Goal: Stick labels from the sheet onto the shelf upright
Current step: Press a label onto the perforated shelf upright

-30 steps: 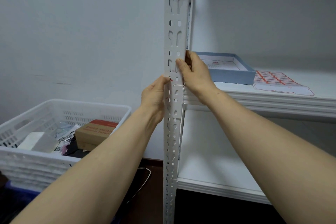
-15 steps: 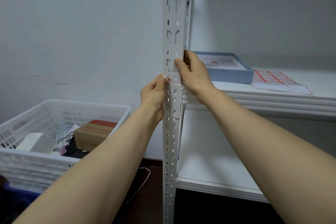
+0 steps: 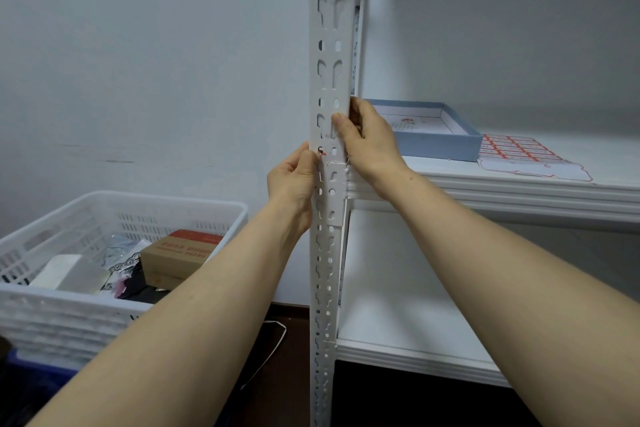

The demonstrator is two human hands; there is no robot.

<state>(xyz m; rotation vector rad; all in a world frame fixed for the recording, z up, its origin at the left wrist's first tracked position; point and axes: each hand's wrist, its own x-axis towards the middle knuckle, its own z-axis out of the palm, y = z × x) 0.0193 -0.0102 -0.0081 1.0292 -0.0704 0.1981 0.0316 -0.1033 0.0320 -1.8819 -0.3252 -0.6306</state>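
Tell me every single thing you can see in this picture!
shelf upright: one, white, centre.
label: one, white with red, on the upright between the hands.
label sheet: one, white and red, upper shelf, right.
shallow box: one, blue, upper shelf, behind the right hand.
shelf boards: two, white, right of the upright.
basket: one, white, lower left.
cardboard box: one, brown with red, inside the basket.
left hand: pinches the label at the upright's left edge.
right hand: grips the upright above the label.

White slotted shelf upright [image 3: 329,28] vertical; red-edged label [image 3: 334,159] on its face; label sheet [image 3: 519,152] flat on shelf board [image 3: 609,158].
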